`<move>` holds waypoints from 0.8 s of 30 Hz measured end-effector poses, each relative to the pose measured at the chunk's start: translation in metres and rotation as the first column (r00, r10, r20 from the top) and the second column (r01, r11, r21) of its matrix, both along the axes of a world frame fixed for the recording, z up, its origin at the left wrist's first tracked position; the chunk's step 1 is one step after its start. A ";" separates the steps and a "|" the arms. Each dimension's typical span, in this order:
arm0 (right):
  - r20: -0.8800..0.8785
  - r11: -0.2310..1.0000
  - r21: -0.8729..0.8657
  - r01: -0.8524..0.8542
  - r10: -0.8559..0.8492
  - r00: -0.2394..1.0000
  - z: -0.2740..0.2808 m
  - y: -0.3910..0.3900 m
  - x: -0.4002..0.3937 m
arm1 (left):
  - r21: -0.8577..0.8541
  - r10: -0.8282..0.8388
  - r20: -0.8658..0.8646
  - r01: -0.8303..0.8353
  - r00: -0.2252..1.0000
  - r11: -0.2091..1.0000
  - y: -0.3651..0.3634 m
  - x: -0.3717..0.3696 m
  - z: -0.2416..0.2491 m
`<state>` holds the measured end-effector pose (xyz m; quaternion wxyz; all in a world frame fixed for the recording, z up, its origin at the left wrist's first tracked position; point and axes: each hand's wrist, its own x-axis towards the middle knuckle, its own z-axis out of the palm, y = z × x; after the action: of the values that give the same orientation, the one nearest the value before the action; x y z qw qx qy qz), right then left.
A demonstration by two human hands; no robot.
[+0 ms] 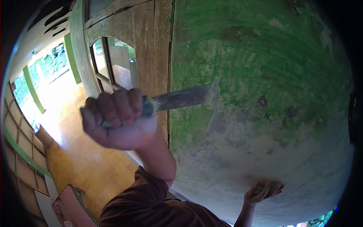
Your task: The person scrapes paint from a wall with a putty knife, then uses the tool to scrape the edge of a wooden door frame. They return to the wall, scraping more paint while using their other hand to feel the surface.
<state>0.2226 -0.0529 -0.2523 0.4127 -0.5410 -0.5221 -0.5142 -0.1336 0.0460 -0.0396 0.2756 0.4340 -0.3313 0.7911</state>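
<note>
My left hand (117,117) is raised and wrapped round the dark handle of a knife (183,97). A yellow ring shows where the handle meets the broad, dull blade. The blade points right, its tip at the wall (245,68), beside a pale scraped streak. Patchy green paint covers the upper wall; lower down it is grey-white with flaked spots. Low on the right, my right hand (261,192) is close against the pale part of the wall, fingers apart and slightly bent.
Left of the wall stands a worn wooden frame (145,49) with a glazed window (113,62). Yellowish tiles (83,166) cover the floor. A reddish object (70,206) stands at the lower left, and green posts (72,58) rise behind.
</note>
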 end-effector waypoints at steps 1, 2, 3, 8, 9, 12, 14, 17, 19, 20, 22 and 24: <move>0.000 1.000 -0.004 0.002 -0.002 1.000 0.000 -0.001 -0.001 | -0.004 0.033 0.029 -0.033 0.999 0.999 -0.005 -0.002 -0.002; -0.002 1.000 -0.010 0.003 -0.003 1.000 0.000 -0.001 -0.002 | -0.010 0.032 0.027 -0.032 0.999 0.999 -0.006 -0.005 -0.006; -0.007 1.000 0.005 -0.016 0.017 1.000 0.000 0.000 -0.002 | -0.037 0.066 0.027 -0.065 0.997 0.997 -0.005 -0.006 -0.012; -0.068 0.999 0.008 -0.045 0.045 0.997 -0.004 -0.002 -0.003 | -0.149 0.097 0.065 -0.086 0.993 0.985 -0.001 -0.014 -0.056; -0.059 0.999 0.005 -0.048 0.048 0.997 -0.003 -0.003 -0.003 | -0.173 0.093 0.103 -0.074 0.990 0.982 -0.001 -0.018 -0.063; -0.043 0.997 0.016 -0.069 0.069 0.997 0.001 -0.001 -0.003 | -0.183 0.029 0.178 0.004 0.984 0.983 0.002 -0.010 -0.066; -0.030 0.997 0.020 -0.079 0.080 0.996 0.001 -0.004 -0.002 | -0.212 0.089 0.111 -0.064 0.990 0.975 0.010 0.003 -0.067; -0.040 0.996 0.017 -0.082 0.083 0.996 -0.003 -0.004 0.000 | -0.220 0.119 0.079 -0.099 0.990 0.971 0.013 0.016 -0.068; -0.060 0.998 -0.010 -0.069 0.068 0.996 -0.007 -0.005 0.002 | -0.241 0.184 0.087 -0.158 0.979 0.958 0.007 0.021 -0.067; -0.063 0.997 -0.012 -0.070 0.069 0.996 -0.007 -0.006 0.000 | -0.243 0.185 0.083 -0.160 0.979 0.957 0.006 0.024 -0.066; -0.039 0.995 0.014 -0.103 0.104 0.994 0.000 -0.004 -0.004 | -0.251 0.249 0.040 -0.232 0.968 0.940 0.006 0.031 -0.064; -0.028 0.996 0.003 -0.091 0.091 0.995 0.002 -0.004 -0.006 | -0.276 0.275 0.028 -0.257 0.961 0.926 0.007 0.040 -0.065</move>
<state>0.2171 -0.0574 -0.2505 0.4435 -0.5236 -0.5398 -0.4876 -0.0936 0.0533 -0.1050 0.2113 0.4069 -0.1677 0.8727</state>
